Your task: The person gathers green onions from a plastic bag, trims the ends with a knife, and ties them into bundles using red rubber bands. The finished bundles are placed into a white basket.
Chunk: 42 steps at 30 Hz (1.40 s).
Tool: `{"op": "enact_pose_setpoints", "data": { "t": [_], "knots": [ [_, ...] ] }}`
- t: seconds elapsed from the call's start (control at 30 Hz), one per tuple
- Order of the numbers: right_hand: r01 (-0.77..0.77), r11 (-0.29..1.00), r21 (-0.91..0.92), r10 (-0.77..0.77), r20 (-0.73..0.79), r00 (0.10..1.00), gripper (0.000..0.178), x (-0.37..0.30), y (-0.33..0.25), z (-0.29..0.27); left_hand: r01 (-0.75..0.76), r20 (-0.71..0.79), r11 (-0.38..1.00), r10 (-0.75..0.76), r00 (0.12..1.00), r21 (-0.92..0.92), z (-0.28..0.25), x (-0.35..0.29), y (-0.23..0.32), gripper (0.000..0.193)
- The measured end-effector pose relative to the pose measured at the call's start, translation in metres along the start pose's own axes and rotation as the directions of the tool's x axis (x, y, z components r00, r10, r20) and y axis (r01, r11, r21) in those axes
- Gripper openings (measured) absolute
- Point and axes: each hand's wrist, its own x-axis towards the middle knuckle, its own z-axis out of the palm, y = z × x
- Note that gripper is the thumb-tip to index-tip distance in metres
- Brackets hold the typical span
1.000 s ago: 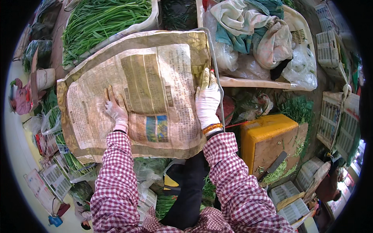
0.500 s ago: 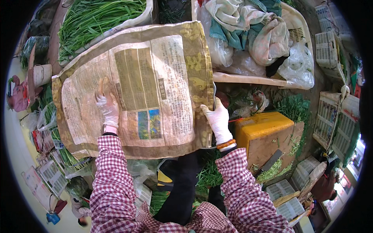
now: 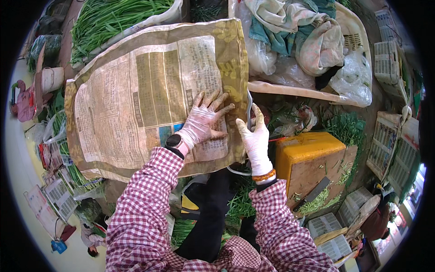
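A flat woven sack (image 3: 104, 95), brownish with a large pale printed panel and a patterned border, lies before me. My left hand (image 3: 202, 119), in a thin whitish glove, presses flat on its right part with fingers spread. At the sack's right edge is my gloved right hand (image 3: 256, 143), its thumb and forefinger apart on either side of a thin grey rim (image 3: 249, 102). The thumb tip touches the sack's border; the other fingers are partly hidden. What supports the sack is mostly covered by it.
Long green leafy stalks (image 3: 118, 25) fill a lined crate behind the sack. A pale crate (image 3: 299, 92) at the back right holds cloths and clear plastic bags. To the right, a yellow block (image 3: 308, 146) adjoins a board (image 3: 321, 170) with a knife (image 3: 317, 189) and green scraps.
My left hand has moved right across the sack, from its left part to near the right border. The right hand's thumb and forefinger stay by the edge. The sack has shifted slightly.
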Motion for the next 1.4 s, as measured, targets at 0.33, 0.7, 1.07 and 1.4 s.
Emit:
{"op": "enact_pose_setpoints", "data": {
  "t": [0.33,0.7,1.07,1.4],
  "knots": [
    [-0.021,0.896,0.443,-0.136,0.321,0.937,0.046,-0.03,-0.01,0.039,-0.041,-0.007,0.902,0.049,0.999,0.43,0.023,0.0,-0.01,0.071],
    [0.459,0.882,-0.108,-0.447,0.115,0.887,0.035,0.085,-0.009,0.068,-0.012,-0.031,0.999,0.013,0.999,0.039,0.019,0.001,-0.007,0.073],
    [0.539,0.811,0.227,-0.558,0.026,0.829,0.041,-0.031,-0.051,0.03,0.388,-0.189,0.922,-0.38,0.905,0.002,-0.033,-0.118,0.023,0.079],
    [0.754,0.488,-0.439,-0.679,0.352,0.644,0.037,-0.052,0.007,0.128,0.368,-0.254,0.923,-0.332,0.908,0.112,0.027,-0.153,-0.013,0.076]
  ]
}}
